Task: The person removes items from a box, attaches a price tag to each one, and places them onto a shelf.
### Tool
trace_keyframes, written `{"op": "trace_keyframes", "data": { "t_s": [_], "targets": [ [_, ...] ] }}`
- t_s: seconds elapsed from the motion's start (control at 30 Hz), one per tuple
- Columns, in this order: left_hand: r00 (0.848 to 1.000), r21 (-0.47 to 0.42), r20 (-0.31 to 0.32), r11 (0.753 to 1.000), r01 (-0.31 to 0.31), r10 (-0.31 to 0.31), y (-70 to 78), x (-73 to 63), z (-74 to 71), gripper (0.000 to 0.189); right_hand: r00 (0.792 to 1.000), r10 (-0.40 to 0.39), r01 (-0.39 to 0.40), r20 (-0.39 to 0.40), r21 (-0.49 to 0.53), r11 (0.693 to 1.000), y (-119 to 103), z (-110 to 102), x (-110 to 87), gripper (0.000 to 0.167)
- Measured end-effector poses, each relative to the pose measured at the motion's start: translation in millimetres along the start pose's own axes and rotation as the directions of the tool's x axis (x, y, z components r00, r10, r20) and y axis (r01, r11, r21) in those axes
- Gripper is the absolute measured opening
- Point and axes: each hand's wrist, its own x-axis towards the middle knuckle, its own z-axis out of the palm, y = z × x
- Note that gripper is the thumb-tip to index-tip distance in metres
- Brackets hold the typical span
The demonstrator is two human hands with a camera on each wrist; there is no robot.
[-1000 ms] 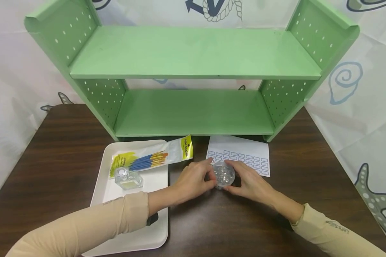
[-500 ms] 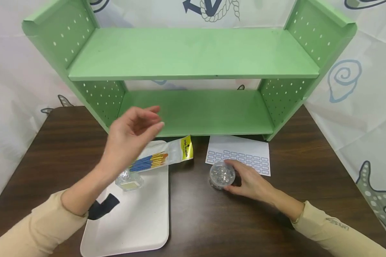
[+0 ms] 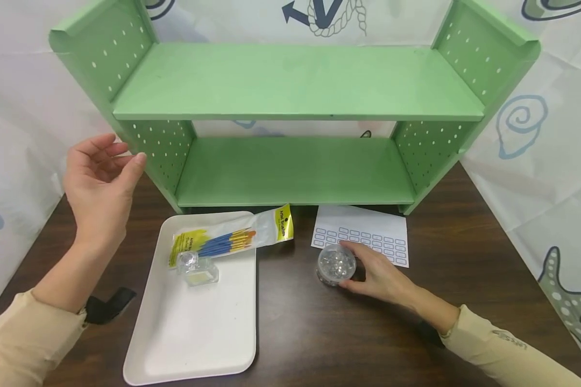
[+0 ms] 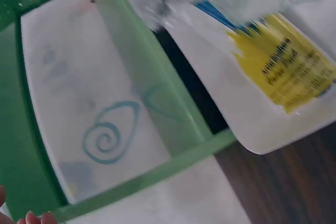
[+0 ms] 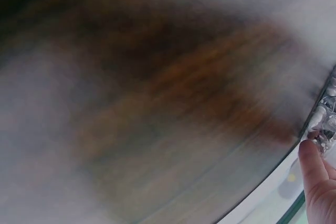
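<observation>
You have 1 of your 2 grips occupied: your right grip (image 3: 380,277) has its thumb and finger round the right side of a round clear tub (image 3: 336,263) with silvery contents, standing on the bench (image 3: 295,333) just left of that grip. Your left grip (image 3: 99,177) is released, raised, its fingers loosely bent around nothing. Getting hold of the tub looks done; whether its lid is on, you cannot tell. Untouched by either grip are the clear bottle (image 3: 200,272) and the packet of artist brushes (image 3: 225,243), both in the white tray (image 3: 198,333) to the right of your left grip, the packet's end jutting past the rim. A sheet of labels (image 3: 360,228) lies just ahead of your right grip. The handling seems partway along, though how much is left does not show
</observation>
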Motion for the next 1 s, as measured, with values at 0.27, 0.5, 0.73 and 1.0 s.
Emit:
{"op": "trace_keyframes", "data": {
  "t_s": [0.27,0.5,0.73,1.0],
  "targets": [
    [0.995,0.148,-0.047,0.985,0.090,-0.084,-22.9,18.1,-9.6,0.044,1.000,-0.003,0.003,0.000,0.020,1.000,2,2,0.4,0.072],
    [0.996,0.290,0.002,0.953,0.083,-0.088,-39.4,27.2,-15.7,0.037,1.000,0.013,-0.013,0.010,0.053,0.998,3,4,0.6,0.071],
    [0.998,0.534,0.017,0.845,0.040,-0.058,-45.8,26.7,-16.6,0.032,0.999,0.035,-0.036,0.021,0.069,0.997,3,4,0.4,0.070],
    [0.998,0.620,0.053,0.784,-0.015,-0.023,-48.3,25.1,-17.5,0.032,0.999,0.032,-0.034,0.019,0.075,0.997,5,2,1.3,0.070]
  ]
}}
